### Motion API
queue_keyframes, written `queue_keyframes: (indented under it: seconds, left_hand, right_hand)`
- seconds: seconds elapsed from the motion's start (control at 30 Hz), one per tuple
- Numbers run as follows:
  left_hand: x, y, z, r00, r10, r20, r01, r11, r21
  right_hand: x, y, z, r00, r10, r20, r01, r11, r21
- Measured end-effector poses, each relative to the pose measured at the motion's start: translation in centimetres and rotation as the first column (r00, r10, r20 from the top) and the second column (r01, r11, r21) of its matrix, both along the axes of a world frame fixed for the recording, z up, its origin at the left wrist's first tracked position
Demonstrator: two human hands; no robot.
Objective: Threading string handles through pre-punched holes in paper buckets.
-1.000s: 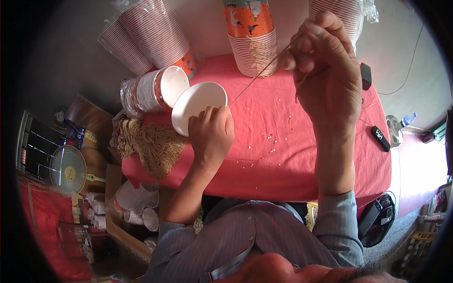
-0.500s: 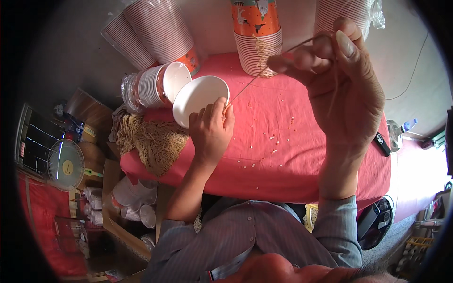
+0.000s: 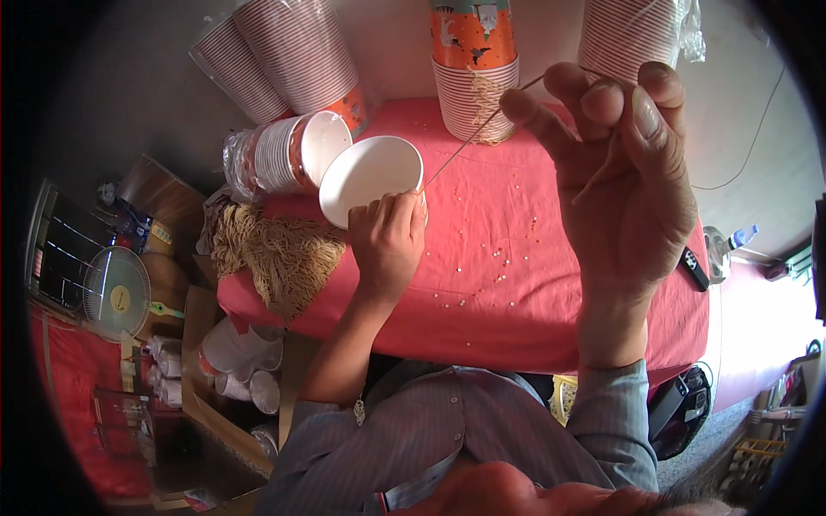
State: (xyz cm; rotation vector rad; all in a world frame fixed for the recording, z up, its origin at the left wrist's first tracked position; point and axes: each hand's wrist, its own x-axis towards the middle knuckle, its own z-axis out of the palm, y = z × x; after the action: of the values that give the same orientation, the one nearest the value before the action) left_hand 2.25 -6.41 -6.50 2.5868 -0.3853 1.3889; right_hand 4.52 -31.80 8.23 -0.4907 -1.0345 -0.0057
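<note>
cup (image 3: 372, 176) on table (image 3: 516, 292), stacks (image 3: 473, 64) behind

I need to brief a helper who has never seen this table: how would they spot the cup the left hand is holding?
On the red tablecloth, look near the far left corner. The left hand grips a single white paper cup, tilted with its mouth open to view. Unlike the striped cup stacks beside it, it stands alone.

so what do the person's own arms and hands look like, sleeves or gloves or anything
Both hands are bare, with no gloves. The left hand and the right hand show no rings or watch that can be made out. The shirt is grey-blue with fine stripes and small buttons, its sleeves rolled up, leaving the forearms uncovered.
</note>
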Motion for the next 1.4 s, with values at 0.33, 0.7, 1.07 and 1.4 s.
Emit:
queue_keyframes:
  seconds: [0.33,0.7,1.07,1.4]
  left_hand:
    - [-2.8,-0.3,5.1,0.967,-0.255,-0.016,0.233,0.905,-0.356]
    - [-3.8,-0.3,8.4,0.744,-0.658,-0.115,0.375,0.553,-0.744]
    - [-4.1,2.9,7.4,0.952,-0.266,-0.151,0.152,0.84,-0.521]
    - [-3.9,4.3,7.4,0.993,-0.104,-0.059,0.099,0.991,-0.095]
  right_hand:
    - [0.3,5.3,-1.6,0.927,-0.09,-0.363,0.029,0.985,-0.172]
    - [0.8,9.3,-4.1,0.921,-0.105,-0.374,-0.017,0.951,-0.309]
    - [6.1,8.2,-6.4,0.937,-0.315,-0.153,0.101,0.659,-0.745]
    - [2.9,10.9,-7.1,0.993,-0.099,-0.066,0.021,0.69,-0.723]
